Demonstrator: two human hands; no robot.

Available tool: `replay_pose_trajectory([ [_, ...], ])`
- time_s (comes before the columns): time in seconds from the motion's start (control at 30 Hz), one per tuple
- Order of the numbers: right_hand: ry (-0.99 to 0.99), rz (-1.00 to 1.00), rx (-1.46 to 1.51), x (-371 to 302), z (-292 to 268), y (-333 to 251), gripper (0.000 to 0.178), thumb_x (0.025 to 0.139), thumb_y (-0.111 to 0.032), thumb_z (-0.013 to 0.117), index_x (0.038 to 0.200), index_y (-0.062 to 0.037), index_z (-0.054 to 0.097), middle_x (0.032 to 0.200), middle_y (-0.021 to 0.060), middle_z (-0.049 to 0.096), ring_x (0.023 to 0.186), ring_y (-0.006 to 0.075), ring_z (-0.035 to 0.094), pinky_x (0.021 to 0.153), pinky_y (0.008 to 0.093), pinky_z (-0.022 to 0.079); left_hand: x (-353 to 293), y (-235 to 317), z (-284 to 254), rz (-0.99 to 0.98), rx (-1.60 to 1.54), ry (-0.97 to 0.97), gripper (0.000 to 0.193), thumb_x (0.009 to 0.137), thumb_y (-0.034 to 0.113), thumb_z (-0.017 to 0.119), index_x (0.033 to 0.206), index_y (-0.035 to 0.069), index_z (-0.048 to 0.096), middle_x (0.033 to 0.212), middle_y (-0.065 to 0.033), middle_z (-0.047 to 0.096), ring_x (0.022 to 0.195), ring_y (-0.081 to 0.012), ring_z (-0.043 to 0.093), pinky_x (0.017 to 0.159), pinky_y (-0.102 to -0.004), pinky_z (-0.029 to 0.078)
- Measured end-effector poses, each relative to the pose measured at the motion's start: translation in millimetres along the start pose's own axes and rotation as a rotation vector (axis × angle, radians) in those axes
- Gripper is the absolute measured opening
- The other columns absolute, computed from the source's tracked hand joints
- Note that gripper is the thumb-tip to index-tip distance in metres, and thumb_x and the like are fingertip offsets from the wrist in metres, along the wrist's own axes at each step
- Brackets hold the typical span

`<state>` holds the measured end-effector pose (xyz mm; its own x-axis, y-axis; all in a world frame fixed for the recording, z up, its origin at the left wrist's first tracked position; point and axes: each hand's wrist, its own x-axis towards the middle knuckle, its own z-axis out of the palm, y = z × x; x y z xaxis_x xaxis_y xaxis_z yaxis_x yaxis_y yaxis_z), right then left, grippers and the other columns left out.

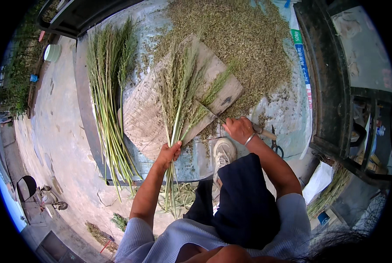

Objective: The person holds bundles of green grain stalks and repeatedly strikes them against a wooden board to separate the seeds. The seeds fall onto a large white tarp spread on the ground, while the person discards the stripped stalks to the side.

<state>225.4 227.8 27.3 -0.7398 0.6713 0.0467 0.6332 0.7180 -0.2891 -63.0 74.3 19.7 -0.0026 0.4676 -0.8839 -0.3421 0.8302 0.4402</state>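
Note:
My left hand [169,154] is closed around the stalks of a small bunch of green seed-headed grass [178,94]. Its feathery heads fan out over a worn wooden board [139,105], and the cut ends hang below my fist. In my right hand [240,129] is a long thin blade [211,111] with a wooden handle [264,131]; whether it is a knife or a sickle I cannot tell. The blade slants up and left across the board, touching or close to the right-hand sprigs of the bunch. A larger pile of the same stalks [108,87] lies left of the board.
Loose seed [248,48] covers the far right of the pale sheet [204,162]. Black-handled scissors [277,147] lie right of my right hand. My shoe [224,153] rests at the near edge. A dark metal side rail [327,79] bounds the right. A scooter [49,199] stands far left.

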Motion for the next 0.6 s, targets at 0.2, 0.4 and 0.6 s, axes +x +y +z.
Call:
replay_pose_trajectory([
  [0.2,0.098,0.281,-0.131,44,-43,69,0.026,0.083,-0.029,0.061,0.075,-0.0081,0.048,0.055,0.0107,0.055,0.05,0.0308,0.057,0.045,0.042,0.045,-4,6,-1,-0.016,0.009,0.037,0.031,0.083,0.033,0.067,0.068,0.01,0.052,0.055,0.0017,0.049,0.043,-0.0085,0.042,0.038,-0.0245,0.032],
  [0.4,-0.022,-0.265,0.187,-2,-6,-51,0.026,0.08,-0.028,0.065,0.073,-0.0104,0.048,0.06,0.0074,0.056,0.055,0.0247,0.058,0.055,0.0357,0.044,-3,3,-12,-0.013,-0.017,0.01,0.031,0.082,0.033,0.068,0.068,0.01,0.053,0.053,0.0013,0.048,0.042,-0.0091,0.041,0.038,-0.0246,0.032],
  [0.6,0.063,0.068,-0.023,7,-4,28,0.024,0.081,-0.028,0.063,0.074,-0.0097,0.049,0.06,0.0086,0.057,0.051,0.027,0.057,0.052,0.0386,0.045,0,6,-11,-0.062,-0.022,-0.068,0.034,0.084,0.034,0.066,0.066,0.01,0.051,0.052,0.0005,0.047,0.04,-0.0093,0.038,0.037,-0.025,0.03],
])
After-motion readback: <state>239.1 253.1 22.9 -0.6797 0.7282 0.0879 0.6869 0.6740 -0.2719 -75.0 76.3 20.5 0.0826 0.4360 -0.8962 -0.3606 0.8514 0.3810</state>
